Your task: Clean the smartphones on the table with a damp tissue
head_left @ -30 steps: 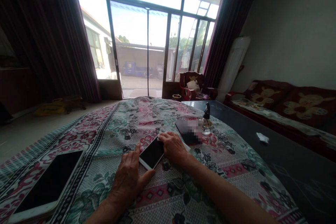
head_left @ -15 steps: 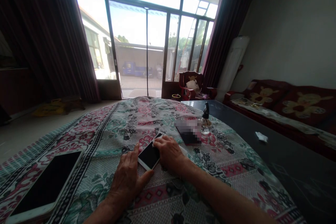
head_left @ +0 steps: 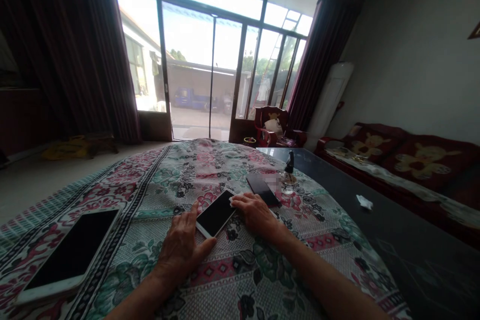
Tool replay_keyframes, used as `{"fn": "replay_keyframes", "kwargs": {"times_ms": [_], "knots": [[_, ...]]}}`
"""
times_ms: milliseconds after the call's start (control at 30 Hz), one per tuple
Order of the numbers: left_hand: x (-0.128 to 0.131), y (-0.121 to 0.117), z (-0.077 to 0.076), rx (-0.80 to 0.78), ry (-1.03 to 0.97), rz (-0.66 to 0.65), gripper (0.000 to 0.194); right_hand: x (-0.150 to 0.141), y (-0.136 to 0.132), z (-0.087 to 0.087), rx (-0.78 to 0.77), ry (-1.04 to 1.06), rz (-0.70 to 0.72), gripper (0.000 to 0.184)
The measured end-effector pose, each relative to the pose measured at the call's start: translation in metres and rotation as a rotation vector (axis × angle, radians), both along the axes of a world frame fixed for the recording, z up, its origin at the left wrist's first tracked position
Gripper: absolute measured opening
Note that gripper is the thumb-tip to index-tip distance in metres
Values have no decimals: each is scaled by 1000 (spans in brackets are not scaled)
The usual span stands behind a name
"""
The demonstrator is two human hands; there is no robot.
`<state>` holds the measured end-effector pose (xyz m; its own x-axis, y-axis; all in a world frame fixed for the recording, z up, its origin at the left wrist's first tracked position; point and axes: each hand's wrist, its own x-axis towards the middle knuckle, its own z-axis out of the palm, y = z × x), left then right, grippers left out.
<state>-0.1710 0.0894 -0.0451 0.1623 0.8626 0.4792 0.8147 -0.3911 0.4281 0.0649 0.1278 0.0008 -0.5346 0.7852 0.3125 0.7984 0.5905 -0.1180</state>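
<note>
A white-edged phone [head_left: 216, 213] with a dark screen lies on the flowered cloth [head_left: 157, 185] in front of me. My left hand [head_left: 182, 247] rests flat on the cloth, its forefinger and thumb against the phone's left and near edges. My right hand [head_left: 256, 213] lies at the phone's right edge with its fingers bent over a small white cloth or wipe that touches the screen's corner.
A larger white tablet [head_left: 69, 255] lies at the near left. A dark phone or wallet [head_left: 262, 189] and a small dark-capped bottle [head_left: 288, 169] sit beyond my right hand. The bare dark tabletop [head_left: 393, 240] with a white scrap [head_left: 364, 202] runs right, before a red sofa [head_left: 408, 160].
My right hand has slid from over the phone's screen to its right edge, baring more of the screen. The camera has tilted a little; my left hand has stayed put.
</note>
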Motion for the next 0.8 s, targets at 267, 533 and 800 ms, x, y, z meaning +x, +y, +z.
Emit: {"fn": "replay_keyframes", "kwargs": {"times_ms": [267,533,800], "knots": [[2,-1,1,26,-23,4,74,2,-28,-4,49,-52,-44,36],[2,-1,1,28,-4,14,80,-25,3,7,68,-2,-79,40],[2,-2,2,7,-5,14,82,-19,-8,-1,-7,-15,-6,37]]}}
